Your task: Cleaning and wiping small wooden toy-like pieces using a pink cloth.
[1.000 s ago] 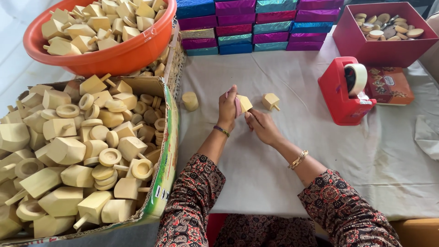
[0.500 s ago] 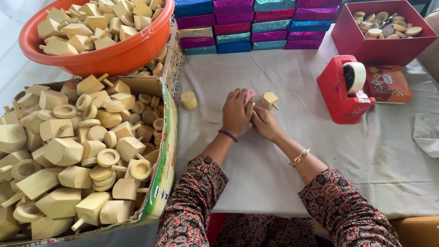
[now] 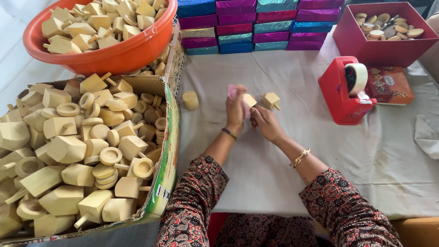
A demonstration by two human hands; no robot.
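My left hand (image 3: 236, 110) grips a pale wooden top piece (image 3: 249, 99) together with a small pink cloth (image 3: 233, 90) over the grey table cover. My right hand (image 3: 266, 122) presses against it from the right, its fingers on the same piece and the cloth. A second wooden top (image 3: 271, 100) lies on the cover just right of my hands. A short wooden cylinder (image 3: 190, 100) stands to their left.
A cardboard box (image 3: 165, 137) of wooden tops and rings fills the left; an orange basin (image 3: 114, 57) of tops sits behind it. Stacked shiny coloured boxes (image 3: 260, 25) line the back. A red tape dispenser (image 3: 344, 91), a red box (image 3: 388, 48) of discs and a small packet (image 3: 389, 86) are at right.
My hands have stayed near the table's middle, closing together around the wooden piece. The pink cloth now shows above my left hand.
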